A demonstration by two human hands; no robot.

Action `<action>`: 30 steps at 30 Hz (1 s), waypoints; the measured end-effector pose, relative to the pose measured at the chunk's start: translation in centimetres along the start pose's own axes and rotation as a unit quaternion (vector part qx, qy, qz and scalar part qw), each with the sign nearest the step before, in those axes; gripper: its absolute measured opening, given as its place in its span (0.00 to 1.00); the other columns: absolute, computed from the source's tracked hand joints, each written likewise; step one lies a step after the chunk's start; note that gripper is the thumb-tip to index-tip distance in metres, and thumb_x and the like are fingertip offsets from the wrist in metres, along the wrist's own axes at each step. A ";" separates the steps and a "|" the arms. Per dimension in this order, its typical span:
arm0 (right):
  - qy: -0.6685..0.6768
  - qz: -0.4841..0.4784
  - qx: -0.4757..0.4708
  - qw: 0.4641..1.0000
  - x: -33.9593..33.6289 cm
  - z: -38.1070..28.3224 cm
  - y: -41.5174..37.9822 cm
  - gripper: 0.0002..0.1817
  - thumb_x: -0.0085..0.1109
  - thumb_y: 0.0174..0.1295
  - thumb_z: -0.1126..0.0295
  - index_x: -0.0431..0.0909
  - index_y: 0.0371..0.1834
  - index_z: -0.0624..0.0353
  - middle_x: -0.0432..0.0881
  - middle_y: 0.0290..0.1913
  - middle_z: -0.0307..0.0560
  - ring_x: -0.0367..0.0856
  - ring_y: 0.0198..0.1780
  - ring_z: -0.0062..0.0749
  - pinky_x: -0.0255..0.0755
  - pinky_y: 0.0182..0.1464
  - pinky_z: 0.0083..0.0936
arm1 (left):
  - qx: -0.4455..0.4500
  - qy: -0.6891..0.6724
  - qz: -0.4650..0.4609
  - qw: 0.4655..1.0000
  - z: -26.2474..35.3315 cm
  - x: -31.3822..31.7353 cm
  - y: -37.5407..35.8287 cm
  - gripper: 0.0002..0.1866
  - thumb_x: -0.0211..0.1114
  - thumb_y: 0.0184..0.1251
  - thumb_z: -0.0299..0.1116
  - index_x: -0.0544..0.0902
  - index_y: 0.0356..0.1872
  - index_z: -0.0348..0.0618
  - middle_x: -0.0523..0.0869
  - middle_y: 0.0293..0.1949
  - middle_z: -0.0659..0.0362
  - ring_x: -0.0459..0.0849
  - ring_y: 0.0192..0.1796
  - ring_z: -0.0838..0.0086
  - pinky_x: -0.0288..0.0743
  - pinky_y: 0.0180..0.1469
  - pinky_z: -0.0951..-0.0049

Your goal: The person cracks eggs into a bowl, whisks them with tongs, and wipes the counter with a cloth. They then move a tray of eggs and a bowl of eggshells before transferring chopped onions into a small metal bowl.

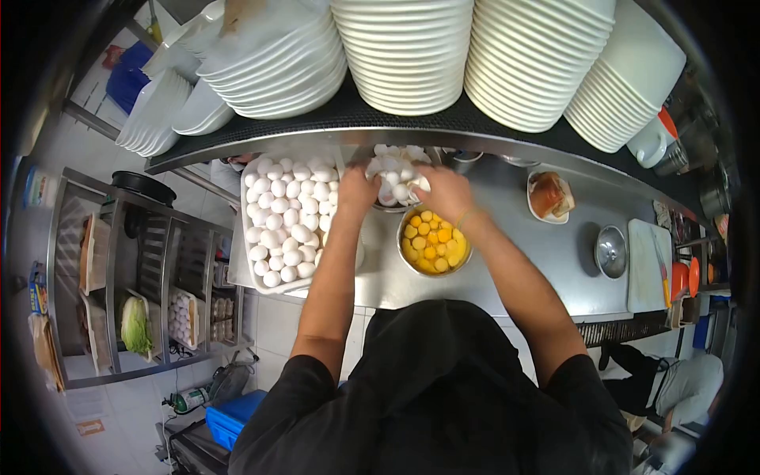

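A metal bowl heaped with white eggshells (393, 176) stands at the back of the counter, under the shelf edge. My left hand (358, 191) is at its left side with the fingers curled; whatever they hold is hidden. At the bowl's right side, my right hand (446, 193) has its thumb and fingers closed on a piece of shell. Just in front sits a round metal bowl of cracked eggs (434, 242), with several whole yolks showing. To the left, a large white tub (260, 286) is filled with whole white eggs (290, 214).
Tall stacks of white dishes (400, 55) line the shelf overhead. Rightward on the steel counter are a dish with brown food (549, 196), a metal bowl (610, 252) and a cutting board with a knife (647, 269). Another person (673, 380) is at lower right. A rack (119, 277) stands left.
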State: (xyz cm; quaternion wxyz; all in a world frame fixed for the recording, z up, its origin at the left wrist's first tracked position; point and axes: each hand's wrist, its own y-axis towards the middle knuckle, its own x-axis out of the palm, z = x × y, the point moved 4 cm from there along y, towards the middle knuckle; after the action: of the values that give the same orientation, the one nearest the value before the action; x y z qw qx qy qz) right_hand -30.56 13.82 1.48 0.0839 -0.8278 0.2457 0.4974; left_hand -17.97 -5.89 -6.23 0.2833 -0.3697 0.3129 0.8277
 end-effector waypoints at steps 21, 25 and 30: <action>0.373 0.060 0.232 0.896 -0.6 8.3 -10.3 0.19 0.66 0.73 0.66 0.78 0.63 0.59 0.83 0.44 0.41 0.80 0.39 0.23 0.76 0.43 0.23 | -0.286 0.308 -0.108 0.901 -7.7 -13.1 -11.6 0.21 0.73 0.62 0.43 0.86 0.53 0.45 0.91 0.52 0.49 0.89 0.57 0.55 0.76 0.61 0.47; 0.502 0.047 0.214 0.837 0.3 7.0 -11.0 0.22 0.60 0.70 0.72 0.72 0.67 0.57 0.79 0.44 0.42 0.77 0.36 0.21 0.73 0.37 0.23 | -0.268 0.328 -0.084 0.902 -8.7 -10.9 -11.6 0.23 0.73 0.61 0.47 0.86 0.53 0.45 0.91 0.53 0.50 0.89 0.57 0.56 0.73 0.66 0.46; 0.476 0.013 0.215 0.852 1.4 6.5 -12.8 0.22 0.58 0.69 0.76 0.74 0.66 0.58 0.80 0.51 0.43 0.80 0.45 0.23 0.79 0.42 0.25 | -0.195 0.173 -0.008 0.965 -6.6 -11.8 -12.6 0.29 0.75 0.60 0.39 0.84 0.62 0.37 0.91 0.50 0.49 0.90 0.54 0.57 0.80 0.60 0.54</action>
State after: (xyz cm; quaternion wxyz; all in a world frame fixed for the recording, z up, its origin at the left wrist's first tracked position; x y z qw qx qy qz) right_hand -28.86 26.96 -4.28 0.1260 -0.9215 0.3666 -0.0221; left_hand 0.39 -5.40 -4.24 0.1537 -0.5576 0.1864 0.7942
